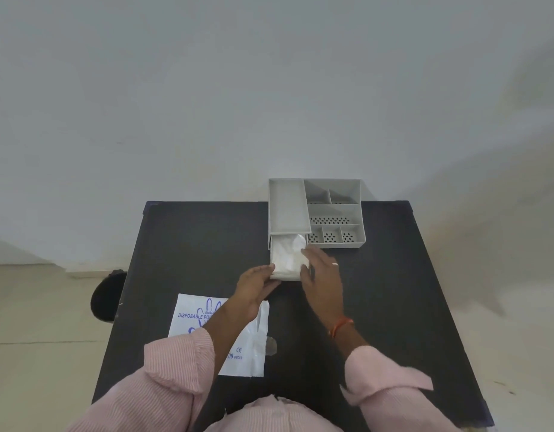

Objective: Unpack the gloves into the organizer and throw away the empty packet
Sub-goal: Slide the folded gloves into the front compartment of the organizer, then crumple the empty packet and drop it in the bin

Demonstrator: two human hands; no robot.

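Observation:
A grey organizer [335,210] stands at the far edge of the black table [191,244]. Its lower drawer [286,277] is pulled out toward me and holds a stack of clear white gloves [288,257]. My left hand [255,286] rests against the drawer's front left corner, fingers extended. On the drawer's right side my right hand [321,272] lies with its fingers touching the gloves. The flat white glove packet [247,353], printed in blue, lies on the table near me, partly under my left forearm.
The organizer's top has several small perforated compartments [331,236] on the right and a long tray [289,207] on the left. A dark round object [107,296] sits on the floor left of the table. A pale wall rises behind the table.

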